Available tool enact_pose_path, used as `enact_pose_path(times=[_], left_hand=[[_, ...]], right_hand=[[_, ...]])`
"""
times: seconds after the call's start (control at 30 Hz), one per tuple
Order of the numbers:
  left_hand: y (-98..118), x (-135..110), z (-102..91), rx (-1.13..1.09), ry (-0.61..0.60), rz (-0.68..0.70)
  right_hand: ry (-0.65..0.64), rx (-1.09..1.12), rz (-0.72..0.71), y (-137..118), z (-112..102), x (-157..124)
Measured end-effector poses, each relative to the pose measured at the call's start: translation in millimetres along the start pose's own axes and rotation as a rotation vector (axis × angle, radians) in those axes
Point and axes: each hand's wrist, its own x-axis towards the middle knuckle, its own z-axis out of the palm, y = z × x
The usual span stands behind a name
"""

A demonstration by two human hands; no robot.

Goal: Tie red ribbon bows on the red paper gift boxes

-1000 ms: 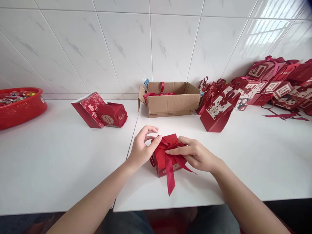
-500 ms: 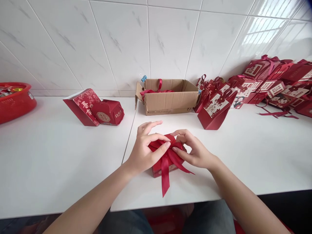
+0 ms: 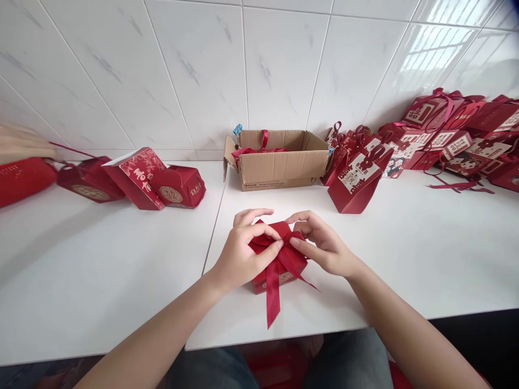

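A small red gift box (image 3: pixel 259 284) stands on the white table in front of me, with a red ribbon (image 3: pixel 273 294) tied in a bow on top. Thumb and index finger of my left hand (image 3: pixel 243 251) pinch the ribbon near the knot; its other fingers reach out over the box. From the other side my right hand (image 3: pixel 322 246) has its thumb and fingers closed on the bow's right loop. Two ribbon tails hang down the front, the longer one onto the table. Both hands partly cover the box top.
Behind the box is an open cardboard box (image 3: pixel 284 172) holding red ribbon. Red gift boxes (image 3: pixel 357 181) cluster and pile up on the right. More red boxes (image 3: pixel 178 186) stand at left, near a red basket (image 3: pixel 24 181) and another person's blurred hand (image 3: pixel 24 143).
Another person's hand has come in at the far left, with one more red box beside the tilted ones. My right thumb has shifted slightly up on the bow; my left hand barely moved.
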Motion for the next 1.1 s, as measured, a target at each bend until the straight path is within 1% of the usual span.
enact_pose_path(times=[0.13, 0.27, 0.53, 0.8, 0.9, 1.0, 1.1], left_hand=[[-2, 0, -1.4, -0.002, -0.022, -0.035], [-3, 1, -2.0, 0.013, -0.036, -0.048], [-2, 0, -3.5, 0.020, -0.068, -0.042], [0, 3, -4.8, 0.009, -0.093, -0.082], [0, 2, -4.3, -0.013, -0.103, -0.074], [-2, 2, -5.1, -0.076, -0.053, -0.066], [-6, 2, -8.4, -0.126, 0.051, -0.085]], right_hand=[[0.037, 0.079, 0.026, 5, -1, 1], [0.036, 0.102, 0.040, 7, -4, 1], [0.037, 0.005, 0.024, 5, -11, 0], [0.038, -0.077, -0.035, 3, -16, 1], [0.044, -0.113, -0.052, 1, -16, 1], [0.037, -0.141, -0.067, 1, -15, 2], [0.036, -0.155, -0.074, 0, -13, 2]])
